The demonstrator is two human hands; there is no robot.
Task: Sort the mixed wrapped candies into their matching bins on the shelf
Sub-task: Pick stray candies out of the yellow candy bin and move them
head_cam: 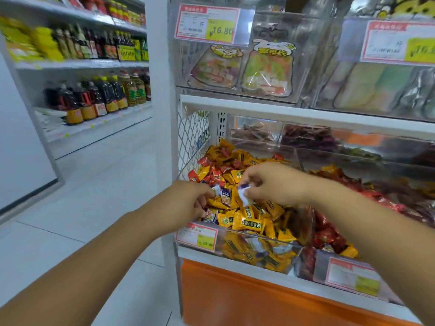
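— Hands first: how are they placed?
— Left hand [193,203] is curled over the pile's near left, with its fingertips against a white-and-purple candy [215,190]. Whether that candy is gripped cannot be told. Right hand [270,184] pinches a crinkled, glossy white-and-purple wrapper [243,195] just beside it.
— And underneath?
— Pillow-shaped yellow and red candies [247,222] are heaped in a clear plastic bin [259,236]. Red ones fill the neighbouring bin [306,267].

Glossy foil candies [249,223]; clear plastic bin [261,252].
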